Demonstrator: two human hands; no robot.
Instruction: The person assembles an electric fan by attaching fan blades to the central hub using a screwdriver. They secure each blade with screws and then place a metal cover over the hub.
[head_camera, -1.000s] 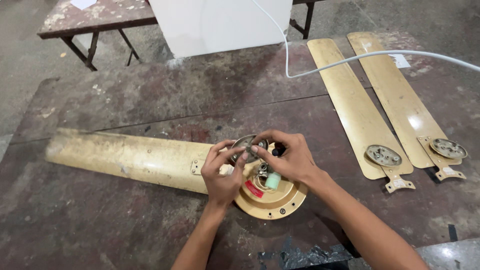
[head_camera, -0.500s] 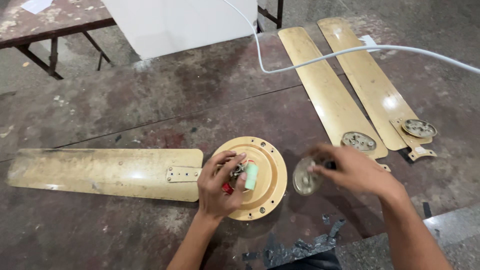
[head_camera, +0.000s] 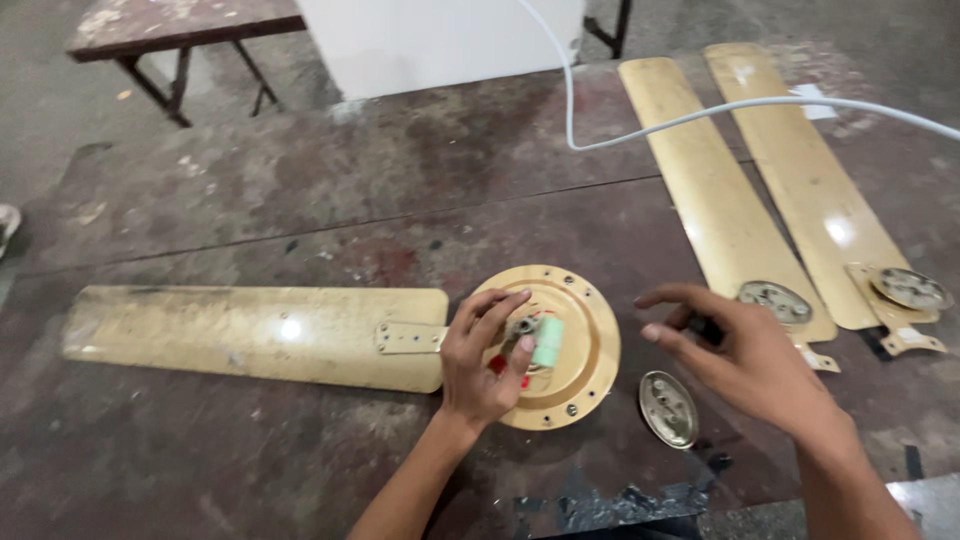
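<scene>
A round gold fan motor housing (head_camera: 580, 350) lies on the worn brown table (head_camera: 300, 200), with one gold blade (head_camera: 250, 332) still joined to its left side. My left hand (head_camera: 480, 370) rests on the housing's centre, fingers touching the small metal part and wires beside a pale green cylinder (head_camera: 547, 340). My right hand (head_camera: 745, 355) hovers open to the right, holding nothing. Just below it a small round metal cap (head_camera: 668, 408) lies on the table.
Two loose gold blades (head_camera: 720, 200) (head_camera: 815, 190) lie at the right, each with a round metal bracket at its near end. A white cable (head_camera: 700, 112) crosses above them. A white box (head_camera: 440, 40) and a small table (head_camera: 180, 25) stand at the back.
My right hand lifted the round metal cap off the housing, set it on the table to the right and let go. My left hand stayed on the housing's centre.
</scene>
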